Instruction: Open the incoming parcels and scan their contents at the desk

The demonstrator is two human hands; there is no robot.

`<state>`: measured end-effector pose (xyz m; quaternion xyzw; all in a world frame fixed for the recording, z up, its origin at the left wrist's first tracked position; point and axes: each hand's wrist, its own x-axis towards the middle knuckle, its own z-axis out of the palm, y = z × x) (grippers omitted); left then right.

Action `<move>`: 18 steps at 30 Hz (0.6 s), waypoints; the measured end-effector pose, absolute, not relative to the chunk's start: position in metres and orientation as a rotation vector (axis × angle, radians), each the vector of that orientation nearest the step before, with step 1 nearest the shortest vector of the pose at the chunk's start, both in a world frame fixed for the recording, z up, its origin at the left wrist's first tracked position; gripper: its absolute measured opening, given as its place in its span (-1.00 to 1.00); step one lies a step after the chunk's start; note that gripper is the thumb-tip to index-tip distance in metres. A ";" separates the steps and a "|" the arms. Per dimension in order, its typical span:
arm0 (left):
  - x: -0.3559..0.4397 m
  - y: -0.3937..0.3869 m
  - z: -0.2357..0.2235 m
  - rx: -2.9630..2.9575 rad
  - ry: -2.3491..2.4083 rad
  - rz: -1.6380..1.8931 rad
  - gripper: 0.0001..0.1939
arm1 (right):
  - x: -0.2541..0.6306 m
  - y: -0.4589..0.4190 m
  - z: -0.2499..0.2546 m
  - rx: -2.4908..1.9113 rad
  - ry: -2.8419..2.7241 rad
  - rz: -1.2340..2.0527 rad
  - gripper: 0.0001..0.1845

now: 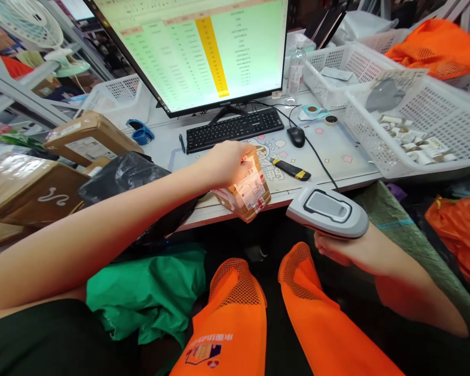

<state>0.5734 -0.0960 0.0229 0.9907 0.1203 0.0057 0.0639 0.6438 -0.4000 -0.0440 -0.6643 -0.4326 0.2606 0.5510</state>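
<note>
My left hand [229, 162] grips a small cardboard parcel [250, 190] by its upper edge, over the front edge of the desk. A white shipping label on the parcel faces right and glows reddish in a patch of light. To its right, my right hand [340, 250] is wrapped round the handle of a grey-and-white barcode scanner [329, 211]. The scanner's nose points left toward the parcel, with a gap between them. Its body hides most of my right fingers. Behind the parcel, a black and yellow utility knife [290, 169] lies on the desk mat.
A monitor [235, 57] showing a table stands behind a black keyboard [235, 129] and a mouse [296, 137]. White plastic baskets [419, 115] line the right side, one holding small rolls. Cardboard boxes [88, 138] and a black plastic bag [123, 177] crowd the left.
</note>
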 end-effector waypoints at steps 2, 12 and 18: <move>0.574 -0.098 0.024 3.012 0.381 -0.007 -0.58 | 0.641 -0.403 -0.044 -1.596 -1.005 0.654 -0.53; 0.561 -0.094 0.020 2.955 0.358 0.187 -0.66 | 0.723 -0.385 -0.074 -1.838 -0.467 0.773 -0.64; 0.482 -0.096 -0.020 2.689 0.372 1.101 -0.85 | 0.876 -0.331 -0.127 -2.145 -0.326 0.652 -0.54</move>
